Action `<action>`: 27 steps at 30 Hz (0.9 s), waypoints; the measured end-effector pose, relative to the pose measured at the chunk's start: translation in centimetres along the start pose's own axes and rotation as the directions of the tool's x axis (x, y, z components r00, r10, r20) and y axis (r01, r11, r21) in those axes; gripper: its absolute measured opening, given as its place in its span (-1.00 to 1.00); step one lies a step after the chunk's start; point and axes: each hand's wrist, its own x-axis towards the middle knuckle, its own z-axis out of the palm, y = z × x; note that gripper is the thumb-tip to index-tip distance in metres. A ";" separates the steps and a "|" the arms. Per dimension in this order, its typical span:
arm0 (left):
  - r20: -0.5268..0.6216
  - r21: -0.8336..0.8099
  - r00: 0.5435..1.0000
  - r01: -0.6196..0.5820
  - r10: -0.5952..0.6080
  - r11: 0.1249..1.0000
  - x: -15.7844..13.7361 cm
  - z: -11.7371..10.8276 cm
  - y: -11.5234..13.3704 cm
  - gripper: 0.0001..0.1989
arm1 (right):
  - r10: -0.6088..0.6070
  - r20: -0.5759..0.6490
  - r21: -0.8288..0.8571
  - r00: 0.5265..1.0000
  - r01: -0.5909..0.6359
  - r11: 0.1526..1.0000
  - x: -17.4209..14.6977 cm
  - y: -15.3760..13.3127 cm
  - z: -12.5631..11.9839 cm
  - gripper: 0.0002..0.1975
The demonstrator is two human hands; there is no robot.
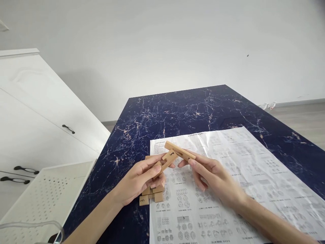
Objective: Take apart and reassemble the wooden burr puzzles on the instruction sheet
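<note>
My left hand [147,173] is closed on a notched wooden puzzle piece [170,155] with a black mark on its end face. Between the thumb and fingers of my right hand [212,171] is a longer wooden bar [179,150], tilted down to the right. The two pieces meet or overlap above the paper; whether they interlock I cannot tell. Beneath my left hand lie several more wooden pieces [144,200], partly hidden by it, one marked with a handwritten 3. Under both hands spreads a large creased instruction sheet [188,183] printed with small diagrams.
The dark blue marble-patterned table [177,112] reaches back toward a pale wall [162,44]. On the left stand a white cabinet [45,112] with black handles and a perforated white chair [50,189]. A clear tube [33,224] curves at the lower left.
</note>
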 end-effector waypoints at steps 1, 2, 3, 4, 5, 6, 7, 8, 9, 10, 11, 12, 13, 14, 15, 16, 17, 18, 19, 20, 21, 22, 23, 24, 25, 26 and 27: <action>-0.003 0.004 1.000 0.003 -0.003 1.000 0.0 0.0 -0.1 -0.54 | -0.012 -0.012 -0.030 1.000 0.012 0.999 -0.1 0.0 0.1 -0.55; -0.007 0.009 1.000 0.002 -0.002 1.000 0.0 0.0 -0.2 -0.54 | -0.022 -0.029 -0.063 0.999 0.020 0.998 -0.1 0.1 0.3 -0.55; -0.007 0.013 1.000 0.001 -0.001 1.000 -0.1 0.0 -0.3 -0.53 | -0.032 -0.049 -0.098 0.998 0.028 0.995 -0.2 0.2 0.5 -0.55; -0.002 0.015 1.000 0.002 -0.002 1.000 -0.1 0.0 -0.3 -0.53 | -0.046 -0.070 -0.133 0.997 0.036 0.990 -0.3 0.3 0.6 -0.54; 0.008 0.015 1.000 0.006 -0.006 1.000 -0.1 -0.1 -0.4 -0.52 | -0.062 -0.088 -0.167 0.994 0.047 0.985 -0.4 0.4 0.7 -0.54; 0.018 0.015 1.000 0.014 -0.015 1.000 -0.2 -0.1 -0.4 -0.51 | -0.085 -0.103 -0.198 0.991 0.064 0.978 -0.5 0.6 0.9 -0.53; 0.028 0.016 0.999 0.026 -0.026 1.000 -0.2 0.0 -0.4 -0.50 | -0.115 -0.114 -0.229 0.987 0.086 0.970 -0.6 0.7 0.9 -0.52; 0.034 0.019 0.999 0.038 -0.039 0.999 -0.2 0.1 -0.4 -0.50 | -0.147 -0.121 -0.262 0.982 0.111 0.959 -0.6 0.8 1.0 -0.51; 0.030 0.024 0.999 0.045 -0.045 0.999 -0.1 0.2 -0.4 -0.50 | -0.179 -0.125 -0.295 0.976 0.135 0.946 -0.7 1.0 1.0 -0.50; 0.019 0.030 0.999 0.043 -0.043 0.999 -0.1 0.3 -0.4 -0.51 | -0.209 -0.127 -0.329 0.970 0.158 0.931 -0.7 1.1 1.0 -0.50; 0.007 0.033 0.999 0.035 -0.036 0.999 0.0 0.5 -0.4 -0.53 | -0.240 -0.125 -0.361 0.963 0.181 0.915 -0.7 1.2 1.0 -0.51; -0.001 0.033 1.000 0.023 -0.023 0.999 0.0 0.6 -0.4 -0.54 | -0.268 -0.121 -0.387 0.956 0.204 0.899 -0.7 1.2 1.0 -0.51; -0.007 0.031 1.000 0.010 -0.010 0.999 0.0 0.7 -0.4 -0.55 | -0.295 -0.116 -0.407 0.948 0.226 0.885 -0.8 1.3 0.9 -0.52; -0.005 0.028 1.000 0.003 -0.003 1.000 0.1 0.8 -0.4 -0.55 | -0.322 -0.110 -0.421 0.940 0.250 0.872 -0.8 1.3 0.9 -0.53; 0.002 0.027 1.000 0.006 -0.006 1.000 0.1 0.8 -0.5 -0.56 | -0.350 -0.105 -0.434 0.931 0.274 0.858 -0.8 1.3 0.9 -0.53; 0.011 0.029 1.000 0.018 -0.018 0.999 0.1 0.8 -0.5 -0.56 | -0.376 -0.101 -0.447 0.921 0.295 0.844 -0.8 1.3 0.9 -0.53; 0.018 0.029 0.999 0.031 -0.032 0.999 0.1 0.8 -0.6 -0.56 | -0.398 -0.098 -0.461 0.912 0.313 0.831 -0.8 1.3 1.0 -0.54; 0.023 0.029 0.999 0.043 -0.043 0.999 0.0 0.7 -0.6 -0.56 | -0.416 -0.094 -0.476 0.905 0.326 0.817 -0.8 1.2 1.0 -0.54; 0.026 0.025 0.998 0.050 -0.051 0.998 0.0 0.7 -0.7 -0.55 | -0.429 -0.088 -0.491 0.899 0.336 0.804 -0.8 1.2 1.0 -0.55; 0.028 0.018 0.998 0.051 -0.051 0.999 0.0 0.6 -0.8 -0.54 | -0.440 -0.080 -0.503 0.894 0.345 0.793 -0.8 1.2 1.0 -0.55; 0.027 0.008 0.999 0.046 -0.046 0.999 0.0 0.6 -0.8 -0.52 | -0.449 -0.073 -0.512 0.891 0.352 0.783 -0.8 1.2 1.0 -0.55; 0.025 -0.001 0.999 0.041 -0.041 0.999 0.0 0.6 -0.9 -0.51 | -0.457 -0.067 -0.519 0.887 0.360 0.775 -0.8 1.3 1.0 -0.55; 0.022 -0.007 0.999 0.038 -0.038 0.999 0.0 0.6 -0.9 -0.50 | -0.464 -0.061 -0.525 0.884 0.367 0.768 -0.8 1.3 1.0 -0.54; 0.021 -0.013 0.999 0.036 -0.036 0.999 0.0 0.6 -1.0 -0.50 | -0.470 -0.055 -0.531 0.881 0.373 0.761 -0.8 1.3 1.0 -0.53; 0.021 -0.019 0.999 0.033 -0.033 0.999 0.1 0.7 -1.0 -0.51 | -0.471 -0.052 -0.535 0.880 0.374 0.757 -0.9 1.3 0.9 -0.52; 0.021 -0.024 0.999 0.031 -0.030 0.999 0.1 0.7 -1.0 -0.52 | -0.467 -0.049 -0.538 0.883 0.370 0.757 -0.9 1.3 0.9 -0.52; 0.020 -0.028 0.999 0.028 -0.027 0.999 0.1 0.7 -1.0 -0.53 | -0.457 -0.046 -0.540 0.888 0.363 0.760 -1.0 1.3 0.9 -0.51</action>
